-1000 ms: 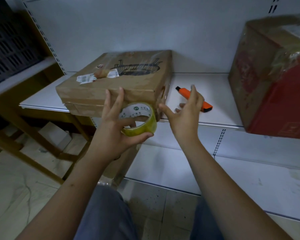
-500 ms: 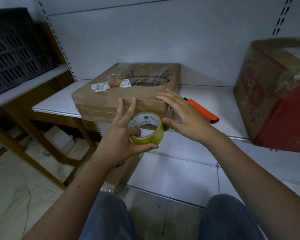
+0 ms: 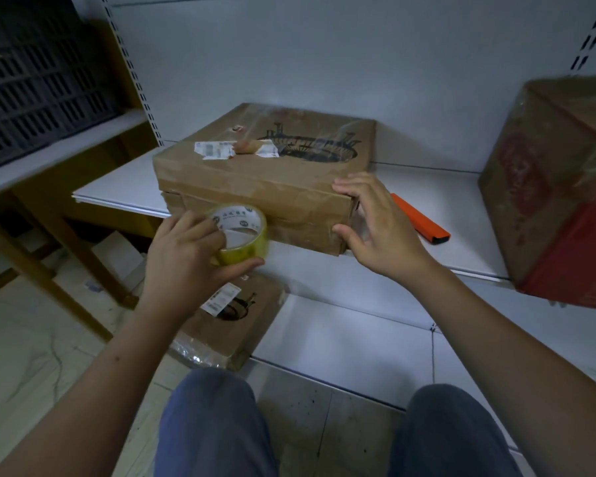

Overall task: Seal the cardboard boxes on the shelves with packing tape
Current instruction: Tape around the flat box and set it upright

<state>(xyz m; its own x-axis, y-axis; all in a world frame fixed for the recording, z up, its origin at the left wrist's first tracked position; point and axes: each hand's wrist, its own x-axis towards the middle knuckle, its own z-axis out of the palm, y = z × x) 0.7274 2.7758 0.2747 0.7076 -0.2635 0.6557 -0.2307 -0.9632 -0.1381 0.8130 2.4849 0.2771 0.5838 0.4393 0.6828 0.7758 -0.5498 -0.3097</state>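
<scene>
A flat brown cardboard box (image 3: 265, 166) with a black drawing and a torn white label on top sits on the white shelf (image 3: 410, 263). My left hand (image 3: 183, 259) grips a yellow roll of packing tape (image 3: 243, 235) held against the box's front face. My right hand (image 3: 379, 225) cups the box's front right corner, fingers over the top edge and thumb on the front face.
An orange box cutter (image 3: 418, 218) lies on the shelf right of the box. A large brown and red box (image 3: 558, 187) stands at the right. Another cardboard box (image 3: 234, 321) rests lower down, near the floor. A wooden frame (image 3: 49, 235) and dark crate (image 3: 38, 80) are at left.
My left hand has brought the tape roll up against the box's front face. My right hand has shifted to the box's right corner. The view has moved closer.
</scene>
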